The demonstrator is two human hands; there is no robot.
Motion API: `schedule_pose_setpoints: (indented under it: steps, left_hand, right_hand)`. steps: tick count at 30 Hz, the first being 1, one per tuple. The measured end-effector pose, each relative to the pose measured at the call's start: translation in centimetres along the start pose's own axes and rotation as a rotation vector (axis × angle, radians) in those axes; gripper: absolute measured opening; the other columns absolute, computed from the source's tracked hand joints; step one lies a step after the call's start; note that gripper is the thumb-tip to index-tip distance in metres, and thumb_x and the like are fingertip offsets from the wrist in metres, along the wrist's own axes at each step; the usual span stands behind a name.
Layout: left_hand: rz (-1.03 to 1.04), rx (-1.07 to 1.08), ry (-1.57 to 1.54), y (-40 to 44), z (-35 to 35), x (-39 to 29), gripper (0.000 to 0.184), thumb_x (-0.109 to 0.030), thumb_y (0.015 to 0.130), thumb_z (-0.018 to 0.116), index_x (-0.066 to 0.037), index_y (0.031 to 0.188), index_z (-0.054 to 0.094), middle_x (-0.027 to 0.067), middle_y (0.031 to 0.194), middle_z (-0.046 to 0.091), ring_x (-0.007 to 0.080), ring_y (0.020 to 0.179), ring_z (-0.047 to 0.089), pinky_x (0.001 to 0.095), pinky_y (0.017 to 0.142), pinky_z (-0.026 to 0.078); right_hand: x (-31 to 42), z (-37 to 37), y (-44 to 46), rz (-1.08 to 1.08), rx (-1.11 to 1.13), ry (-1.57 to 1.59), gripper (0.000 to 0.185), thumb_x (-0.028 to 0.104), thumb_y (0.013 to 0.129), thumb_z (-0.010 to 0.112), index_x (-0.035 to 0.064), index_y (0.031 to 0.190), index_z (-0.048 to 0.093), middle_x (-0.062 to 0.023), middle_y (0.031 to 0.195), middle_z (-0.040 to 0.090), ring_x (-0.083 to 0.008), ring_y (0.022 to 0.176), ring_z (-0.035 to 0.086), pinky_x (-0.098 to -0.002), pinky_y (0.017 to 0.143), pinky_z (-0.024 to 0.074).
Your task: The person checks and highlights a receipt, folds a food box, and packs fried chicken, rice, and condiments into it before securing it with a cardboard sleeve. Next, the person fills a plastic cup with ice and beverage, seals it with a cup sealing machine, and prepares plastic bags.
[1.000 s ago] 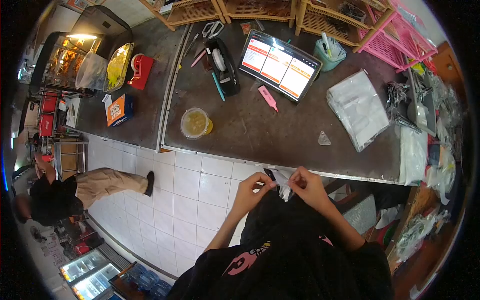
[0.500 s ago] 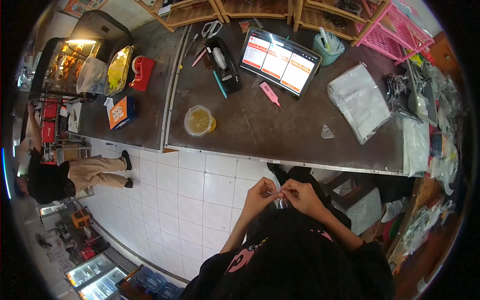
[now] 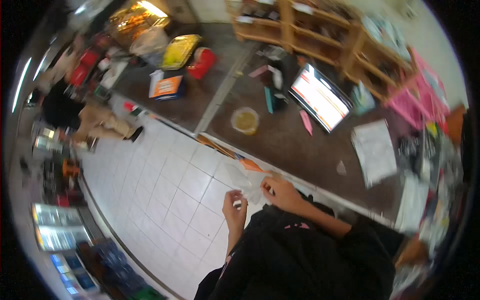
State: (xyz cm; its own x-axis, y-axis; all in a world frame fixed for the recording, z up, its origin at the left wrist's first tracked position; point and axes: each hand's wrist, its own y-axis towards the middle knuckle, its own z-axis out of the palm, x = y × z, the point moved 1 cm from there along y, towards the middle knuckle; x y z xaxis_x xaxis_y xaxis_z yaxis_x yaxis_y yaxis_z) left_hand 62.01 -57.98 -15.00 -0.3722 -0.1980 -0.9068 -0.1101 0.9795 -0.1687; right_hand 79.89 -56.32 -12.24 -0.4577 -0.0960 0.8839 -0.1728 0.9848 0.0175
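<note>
A clear plastic bag (image 3: 240,176) hangs between my hands just off the counter's front edge, blurred by motion. My left hand (image 3: 235,207) has its fingers curled at the bag's lower left edge. On the other side my right hand (image 3: 281,194) pinches the bag's right side with bent fingers. An orange item (image 3: 251,165) shows behind the top of the bag; whether it touches the bag is unclear. The lidded cup of yellow drink (image 3: 245,121) stands on the counter above my hands.
On the dark counter (image 3: 280,142) are a lit tablet (image 3: 321,97), a pink marker (image 3: 306,122), a stack of plastic bags (image 3: 375,152) and a red tape dispenser (image 3: 202,63). Wooden racks (image 3: 320,30) line the back. A person (image 3: 97,120) stands at the far left.
The view has turned and shifted toward the left. My hands have moved apart, and the clear bag is spread between them. The person at the left has changed posture.
</note>
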Motion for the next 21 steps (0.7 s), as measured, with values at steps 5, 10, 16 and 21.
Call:
schedule_pose_setpoints:
  steps: [5,10,16,21]
  left_hand:
    - [-0.001,-0.008,-0.346,-1.2,-3.8,3.5,0.031,0.006,0.08,0.056,-0.001,0.109,0.047,0.011,0.109,0.057,0.019,0.098,0.059,0.0285,0.081,0.051]
    - [0.028,-0.243,-0.397,-1.5,-5.9,2.2,0.034,-0.004,0.077,0.067,-0.003,0.107,0.051,0.0067,0.096,0.058,0.0134,0.084,0.06,0.0273,0.071,0.052]
    - [0.045,-0.581,-0.249,1.2,-8.9,5.4,0.025,0.0,0.074,0.067,-0.001,0.096,0.054,0.0061,0.086,0.059,0.0108,0.075,0.059,0.024,0.062,0.053]
    - [0.112,-0.656,-0.167,8.2,-16.2,2.8,0.021,0.0,0.075,0.066,-0.001,0.093,0.054,0.0066,0.089,0.059,0.0107,0.078,0.059,0.0244,0.063,0.053]
  right_hand:
    - [1.6,5.2,4.4,-0.28,0.261,-0.017,0.015,0.009,0.079,0.06,0.0014,0.091,0.057,-0.0132,0.081,0.061,-0.0248,0.07,0.061,-0.0329,0.062,0.048]
    - [4.1,8.1,7.9,-0.37,0.592,0.02,0.021,0.007,0.077,0.063,0.0006,0.097,0.058,-0.0099,0.08,0.06,-0.0171,0.069,0.06,-0.0282,0.061,0.0485]
    - [7.0,10.5,14.1,-0.413,0.631,0.064,0.014,0.008,0.078,0.063,0.0015,0.09,0.06,-0.0088,0.079,0.056,-0.018,0.067,0.058,-0.0288,0.062,0.0466]
    - [13.2,11.3,21.4,-0.549,0.516,-0.015,0.011,0.006,0.078,0.062,0.0028,0.088,0.06,-0.0087,0.08,0.056,-0.0191,0.072,0.06,-0.0282,0.064,0.0468]
